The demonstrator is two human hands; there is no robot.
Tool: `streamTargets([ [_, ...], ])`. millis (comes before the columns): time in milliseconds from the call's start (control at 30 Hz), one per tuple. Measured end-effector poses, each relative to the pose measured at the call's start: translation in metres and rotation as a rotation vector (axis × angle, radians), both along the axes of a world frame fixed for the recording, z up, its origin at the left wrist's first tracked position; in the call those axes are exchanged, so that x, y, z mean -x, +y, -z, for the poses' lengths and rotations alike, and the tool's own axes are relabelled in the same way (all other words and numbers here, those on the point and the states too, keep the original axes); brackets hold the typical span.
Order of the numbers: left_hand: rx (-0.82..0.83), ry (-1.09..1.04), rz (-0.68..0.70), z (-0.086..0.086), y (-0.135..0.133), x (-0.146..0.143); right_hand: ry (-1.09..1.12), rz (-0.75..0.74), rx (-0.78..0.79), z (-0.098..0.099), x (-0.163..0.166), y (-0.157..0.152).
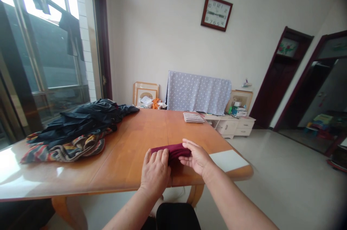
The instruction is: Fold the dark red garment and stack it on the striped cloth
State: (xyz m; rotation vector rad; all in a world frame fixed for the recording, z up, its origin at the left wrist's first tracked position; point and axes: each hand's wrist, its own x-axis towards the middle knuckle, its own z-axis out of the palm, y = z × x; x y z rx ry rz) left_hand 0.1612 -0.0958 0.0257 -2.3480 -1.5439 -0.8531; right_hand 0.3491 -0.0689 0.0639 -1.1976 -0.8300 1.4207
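Note:
A dark red piece of folded cloth (175, 148) lies at the near edge of the wooden table, bunched into a small bundle. My left hand (155, 170) is curled over its left part, fingers bent down onto the fabric. At the other end, my right hand (197, 157) holds the cloth with the thumb on the upper side and the fingers lower down. What kind of garment it is cannot be made out. Farther back on the table rests a striped folded cloth (193, 117), out of reach of both hands.
A heap of dark clothes (89, 118) with a patterned knit garment (70, 147) covers the table's left side. A white sheet (229, 160) lies at the right corner of the wooden table (130, 139). Behind stands a white cabinet (237, 127) beside a polka-dot cover (199, 92).

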Motion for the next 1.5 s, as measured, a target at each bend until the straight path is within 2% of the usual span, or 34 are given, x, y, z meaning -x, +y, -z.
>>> streamTargets([
  [100,0.048,0.05,0.047,-0.021,0.003,0.01,-0.001,-0.06,-0.028,-0.006,-0.005,-0.01],
  [233,0.127,0.074,0.125,-0.053,0.013,0.023,-0.008,-0.316,-0.176,-0.022,-0.017,-0.033],
  [333,0.209,0.035,0.209,-0.076,0.023,0.031,-0.14,-0.438,-0.278,-0.028,-0.032,-0.042],
  [467,0.363,-0.045,0.297,-0.099,0.032,0.037,-0.407,-0.373,-0.374,-0.02,-0.043,-0.039],
  [533,0.453,-0.127,0.351,-0.106,0.034,0.038,-0.465,-0.327,-0.454,-0.016,-0.041,-0.037],
  [667,0.732,-0.325,0.488,-0.115,0.037,0.037,-0.305,-0.326,-0.525,-0.017,-0.029,-0.042],
  [733,0.919,-0.414,0.528,-0.118,0.041,0.036,-0.229,-0.269,-0.533,-0.017,-0.023,-0.043],
  [833,1.13,-0.572,0.544,-0.113,0.056,0.036,-0.134,-0.18,-0.469,-0.008,-0.018,-0.035],
  [900,1.193,-0.714,0.495,-0.102,0.07,0.035,-0.081,-0.128,-0.397,0.005,-0.017,-0.024],
  [1000,1.202,-0.973,0.338,-0.075,0.092,0.033,-0.094,-0.013,-0.305,0.031,-0.02,-0.002],
  [1067,1.209,-1.039,0.285,-0.056,0.103,0.033,-0.132,0.046,-0.226,0.047,-0.024,0.011],
  [1200,1.264,-1.215,0.379,-0.024,0.111,0.041,-0.167,0.064,-0.1,0.063,-0.032,0.027],
  [1300,1.244,-1.227,0.431,-0.012,0.111,0.048,-0.178,0.031,-0.058,0.064,-0.034,0.033],
  [1400,1.189,-1.133,0.471,-0.008,0.11,0.05,-0.184,0.006,-0.026,0.064,-0.035,0.035],
  [1500,1.085,-0.992,0.395,-0.006,0.111,0.046,-0.206,0.0,-0.025,0.066,-0.036,0.037],
])
